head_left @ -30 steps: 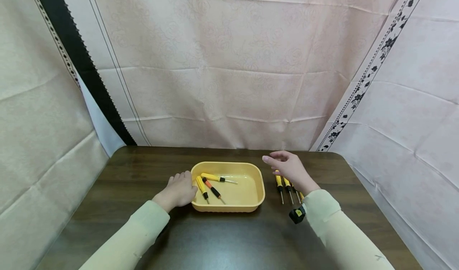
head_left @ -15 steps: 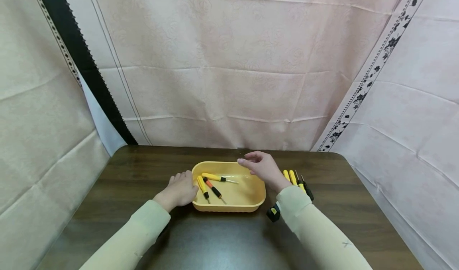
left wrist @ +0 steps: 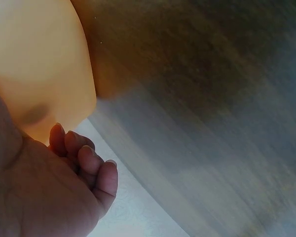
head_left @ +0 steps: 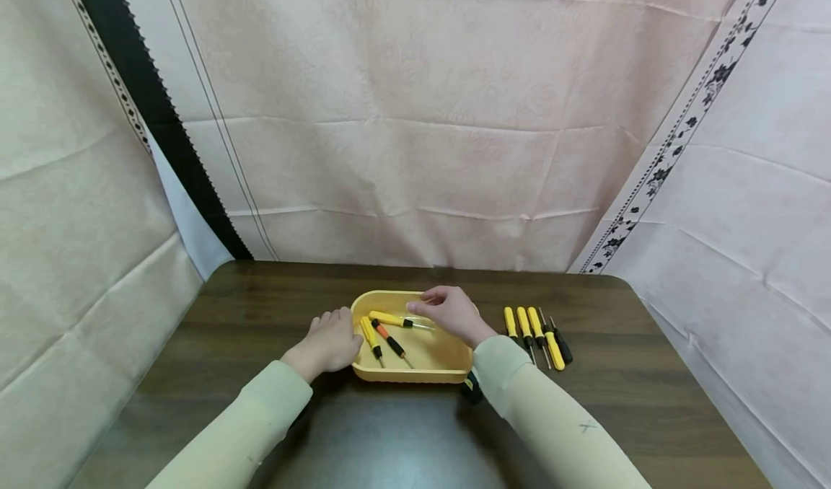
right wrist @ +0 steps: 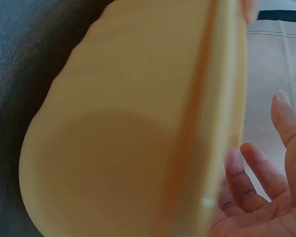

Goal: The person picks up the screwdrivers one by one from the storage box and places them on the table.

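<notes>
over the table (head_left: 389,438), the empty, loose-fingered right hand (head_left: 451,317) had moved from the screwdrivers (head_left: 535,321) to the tray (head_left: 415,376) the left hand (head_left: 330,340) gripped.

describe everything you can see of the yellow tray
The yellow tray is open-topped, plastic-looking, rectangular with rounded corners. It sits upright on the dark table, two yellow-and-black screwdrivers and an orange-and-black screwdriver lying toward its left. The left hand holds its left end; the right hand is over its right part, contact unclear.
</notes>
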Demonstrator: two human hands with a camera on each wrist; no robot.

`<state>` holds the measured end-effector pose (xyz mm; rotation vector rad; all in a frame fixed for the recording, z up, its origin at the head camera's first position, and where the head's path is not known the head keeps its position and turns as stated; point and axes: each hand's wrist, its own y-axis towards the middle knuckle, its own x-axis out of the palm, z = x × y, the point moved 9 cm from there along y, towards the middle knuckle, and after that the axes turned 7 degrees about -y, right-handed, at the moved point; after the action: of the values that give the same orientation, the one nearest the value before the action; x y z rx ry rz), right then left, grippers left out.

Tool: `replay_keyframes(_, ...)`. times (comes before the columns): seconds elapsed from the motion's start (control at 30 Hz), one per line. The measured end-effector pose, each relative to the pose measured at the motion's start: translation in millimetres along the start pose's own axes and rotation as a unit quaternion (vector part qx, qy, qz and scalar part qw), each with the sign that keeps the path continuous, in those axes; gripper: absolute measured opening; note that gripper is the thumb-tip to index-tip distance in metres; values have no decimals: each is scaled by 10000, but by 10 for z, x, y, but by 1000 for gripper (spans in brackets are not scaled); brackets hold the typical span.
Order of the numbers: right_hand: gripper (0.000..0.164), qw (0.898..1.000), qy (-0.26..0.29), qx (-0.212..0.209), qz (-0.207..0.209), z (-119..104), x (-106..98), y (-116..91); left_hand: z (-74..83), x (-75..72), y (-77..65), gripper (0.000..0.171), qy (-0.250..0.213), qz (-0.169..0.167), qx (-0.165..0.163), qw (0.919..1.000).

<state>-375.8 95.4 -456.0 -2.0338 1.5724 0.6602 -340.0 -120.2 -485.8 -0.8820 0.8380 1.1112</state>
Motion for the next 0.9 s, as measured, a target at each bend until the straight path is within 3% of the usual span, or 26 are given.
replay_keyframes(0.47,21,9976,-682,-90,-71,5,311,126,-8,22,5,48,5,30,-34,10000)
replay_keyframes(0.9,15,9907,-1356,46,19,-6,409,194,6,11,-19,43,0,121,-30,9999)
